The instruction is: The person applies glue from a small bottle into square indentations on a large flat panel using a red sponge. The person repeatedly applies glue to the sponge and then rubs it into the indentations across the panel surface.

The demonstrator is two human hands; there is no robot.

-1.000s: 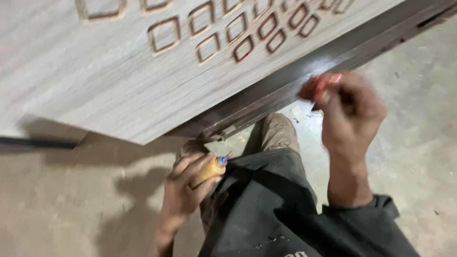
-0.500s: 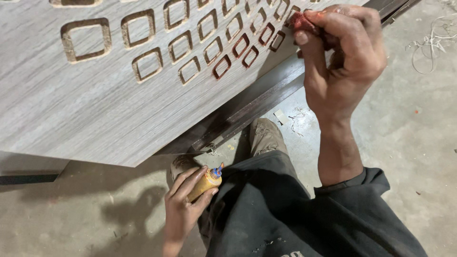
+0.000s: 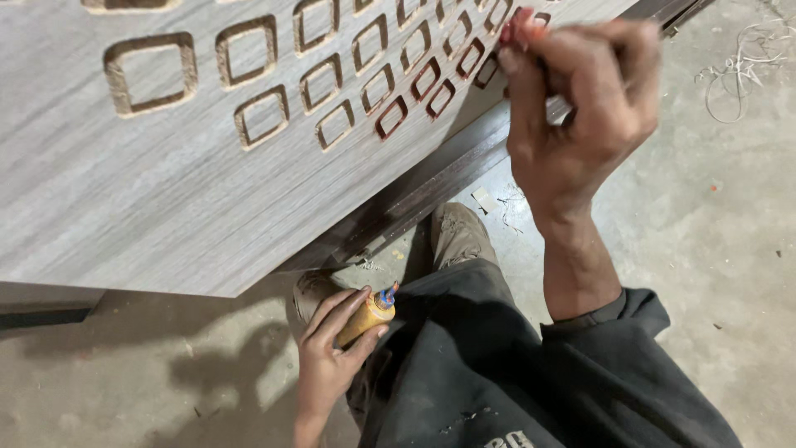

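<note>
Fingers [image 3: 531, 62] pinch a red tool [image 3: 516, 25] against the grooved panel [image 3: 166, 191].

Single head view, looking steeply down, close over panel [image 3: 166, 191]

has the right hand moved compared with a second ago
Yes. The right hand has risen from the dark frame edge onto the panel, now by its carved squares. The left hand stays low, holding the yellow bottle.

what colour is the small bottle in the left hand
The small bottle is yellow-orange with a blue and red tip, held in the left hand; the head view shows it.
</note>
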